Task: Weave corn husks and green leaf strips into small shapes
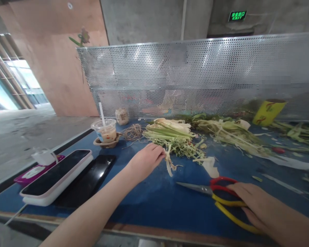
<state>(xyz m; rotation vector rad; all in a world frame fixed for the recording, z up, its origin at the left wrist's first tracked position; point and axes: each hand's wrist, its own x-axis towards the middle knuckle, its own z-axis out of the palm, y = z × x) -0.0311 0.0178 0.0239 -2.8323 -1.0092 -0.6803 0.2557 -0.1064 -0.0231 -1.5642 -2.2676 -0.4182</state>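
Observation:
My left hand is closed in a pinch on a dry, pale plant scrap, which hangs from the fingertips over the blue tabletop. Just beyond it lies a pile of pale green cut stalks, with small curly green clippings at its near side. My right hand grips a pair of scissors by the red and yellow handles. Their blades point left, towards my left hand, and look closed together. A torn white scrap lies behind the scissors.
On the left are a phone on a white block, a black tablet-like slab, a purple charger box and an iced drink cup. Twine, leafy trimmings and a yellow roll lie before a perforated metal screen.

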